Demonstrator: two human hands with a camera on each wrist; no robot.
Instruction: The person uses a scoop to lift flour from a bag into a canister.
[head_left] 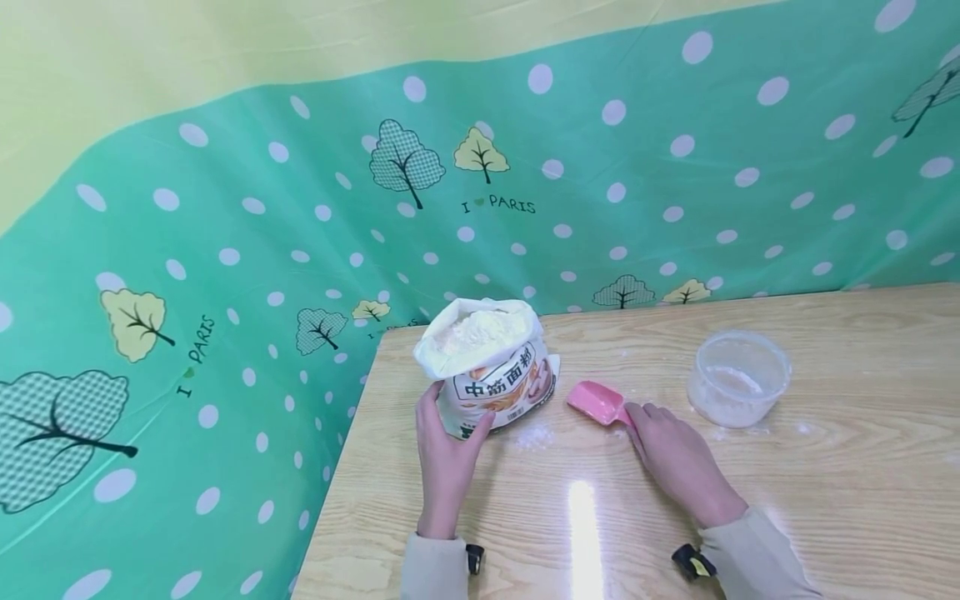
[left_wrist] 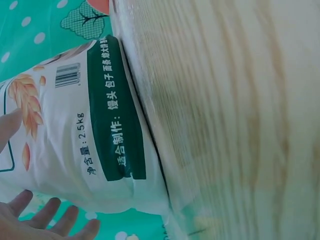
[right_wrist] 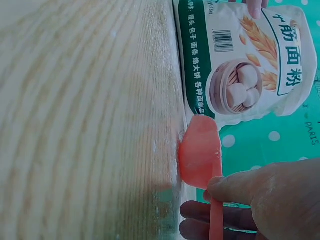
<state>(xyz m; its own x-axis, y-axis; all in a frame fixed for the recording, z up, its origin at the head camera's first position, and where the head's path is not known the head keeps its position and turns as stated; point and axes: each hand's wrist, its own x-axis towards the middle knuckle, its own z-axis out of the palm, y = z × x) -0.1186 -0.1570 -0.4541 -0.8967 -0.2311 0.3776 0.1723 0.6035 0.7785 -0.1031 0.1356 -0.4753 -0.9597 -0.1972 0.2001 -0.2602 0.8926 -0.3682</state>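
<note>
The flour bag [head_left: 498, 392] stands at the centre of the frame, its rolled mouth open and white flour [head_left: 483, 333] visible inside. My left hand [head_left: 446, 446] steadies it from the lower left: fingers spread apart, thumb against the printed front, the others along the left side. My right hand [head_left: 675, 450], right of centre, pinches the handle of the pink scoop [head_left: 597, 402] between thumb and fingers. The scoop's bowl points toward the bag; I cannot tell whether it touches the wooden table [head_left: 525, 517]. A clear tub [head_left: 708, 392] sits just beyond my right hand, with white residue low inside.

Handling notes: brace the bag low with light, even pressure, since squeezing could push flour over the rim. Grip the handle firmly near the bowl for control, and hold the bowl level. Loose powder [head_left: 534, 437] lies below the bag; avoid dragging a sleeve through it.
</note>
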